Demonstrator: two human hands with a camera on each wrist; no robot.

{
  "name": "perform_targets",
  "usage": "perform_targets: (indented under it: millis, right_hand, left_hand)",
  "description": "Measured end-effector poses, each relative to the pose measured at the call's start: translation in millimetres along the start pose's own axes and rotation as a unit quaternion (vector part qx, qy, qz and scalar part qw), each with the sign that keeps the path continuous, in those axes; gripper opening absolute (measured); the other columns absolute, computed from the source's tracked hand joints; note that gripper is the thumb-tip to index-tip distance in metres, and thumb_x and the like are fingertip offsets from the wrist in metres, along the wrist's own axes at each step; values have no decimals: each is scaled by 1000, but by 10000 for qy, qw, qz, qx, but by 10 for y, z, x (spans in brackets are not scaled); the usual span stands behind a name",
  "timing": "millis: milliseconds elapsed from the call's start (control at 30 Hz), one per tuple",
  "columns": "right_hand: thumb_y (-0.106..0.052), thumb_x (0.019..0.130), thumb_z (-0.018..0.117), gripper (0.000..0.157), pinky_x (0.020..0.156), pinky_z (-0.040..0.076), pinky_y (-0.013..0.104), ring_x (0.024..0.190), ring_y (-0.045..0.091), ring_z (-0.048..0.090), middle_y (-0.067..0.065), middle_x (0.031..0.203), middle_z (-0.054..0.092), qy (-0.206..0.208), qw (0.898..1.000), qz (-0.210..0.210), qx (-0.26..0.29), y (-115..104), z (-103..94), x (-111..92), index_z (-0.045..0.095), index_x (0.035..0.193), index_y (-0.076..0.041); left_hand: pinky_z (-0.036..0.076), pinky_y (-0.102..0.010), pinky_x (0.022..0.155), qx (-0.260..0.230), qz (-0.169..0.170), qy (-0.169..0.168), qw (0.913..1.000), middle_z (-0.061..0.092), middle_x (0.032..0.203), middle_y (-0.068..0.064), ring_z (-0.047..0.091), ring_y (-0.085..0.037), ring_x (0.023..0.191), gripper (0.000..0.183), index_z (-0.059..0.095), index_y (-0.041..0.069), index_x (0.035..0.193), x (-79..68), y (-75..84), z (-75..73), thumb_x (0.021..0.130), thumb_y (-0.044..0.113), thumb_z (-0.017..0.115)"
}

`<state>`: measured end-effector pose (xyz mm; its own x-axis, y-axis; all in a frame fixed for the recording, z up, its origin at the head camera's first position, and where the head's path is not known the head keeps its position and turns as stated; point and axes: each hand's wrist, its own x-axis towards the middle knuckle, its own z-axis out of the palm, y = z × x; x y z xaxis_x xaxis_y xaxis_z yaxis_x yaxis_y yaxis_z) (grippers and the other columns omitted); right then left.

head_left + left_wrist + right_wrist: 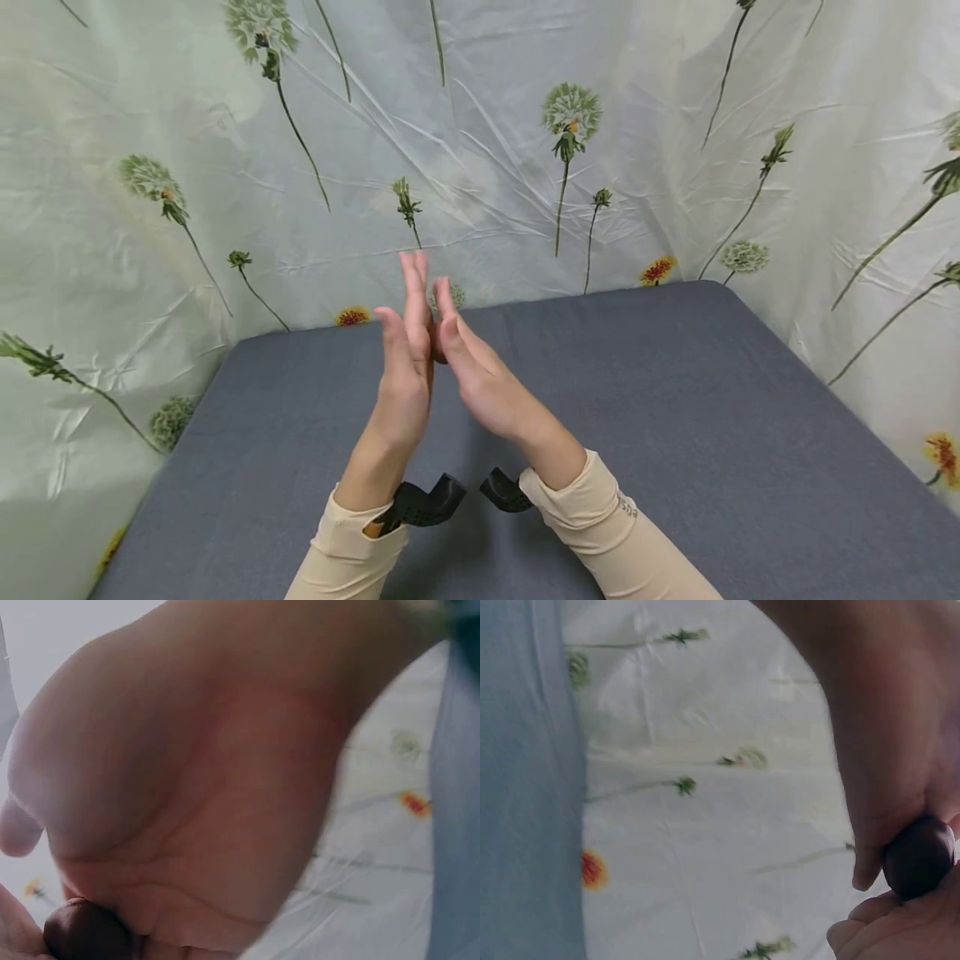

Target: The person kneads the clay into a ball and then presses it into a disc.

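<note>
A small, smooth, dark brown ball sits between the two hands, mostly covered by them in the head view. Its rounded side shows better in the left wrist view, where the ball lies against the palm near the finger bases. My left hand stands upright with straight fingers, palm turned inward. Facing it, my right hand leans in from the right, its fingers also straight and pointing up. From the right wrist, the ball appears pressed between both hands.
A table with a dark grey-blue cloth spreads below the hands. White curtain printed with dandelions hangs behind it and along both sides. Black wrist cameras sit at the cuffs of the beige sleeves.
</note>
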<state>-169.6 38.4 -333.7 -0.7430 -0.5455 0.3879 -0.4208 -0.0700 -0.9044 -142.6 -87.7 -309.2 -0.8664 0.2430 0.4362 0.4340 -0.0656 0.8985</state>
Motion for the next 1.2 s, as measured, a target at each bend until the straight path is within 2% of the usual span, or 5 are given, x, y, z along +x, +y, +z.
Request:
perform_targets:
  millis: [367,567,733,1033,1200]
  right_hand:
    - [-78,105,11,93,137,-3,43,165,3,-15,-11,180,-12,-390,9963,-303,-706,-112,151,-51,-1,172,-16]
    - [-77,104,11,96,137,-2,43,167,7,-10,-7,181,-6,316,9933,-583,-942,-157,9,-45,4,173,-11]
    - [-84,100,15,101,137,3,47,166,3,-8,-12,181,-3,645,9964,-327,-449,-108,-147,-31,-1,174,-16]
    - [-83,101,16,96,137,1,49,165,6,-13,-16,177,-17,-352,9988,290,-151,14,50,26,-15,171,-24]
    - [-84,101,16,95,137,-1,50,164,3,-17,-19,176,-19,-493,9967,346,-538,-23,149,-18,-10,171,-25]
  left_hand:
    - [5,-49,137,-190,-382,364,9984,2,177,29,3,-8,168,83,-12,45,169,108,-164,-300,99,86,6]
    - [-2,-51,137,-131,-536,-271,9981,-6,178,25,-4,-3,167,89,-13,39,170,111,-267,-100,97,87,3]
    - [-7,-56,135,149,-479,-775,9957,-19,174,29,-15,-1,164,87,-19,42,167,53,-198,107,96,88,1]
    - [-8,-62,133,19,39,165,9999,-6,177,29,-10,-3,166,87,-14,45,169,31,-31,-117,98,90,9]
    - [-7,-58,134,15,-126,367,9992,0,176,31,-6,-3,167,84,-11,48,168,86,-102,-266,98,89,12]
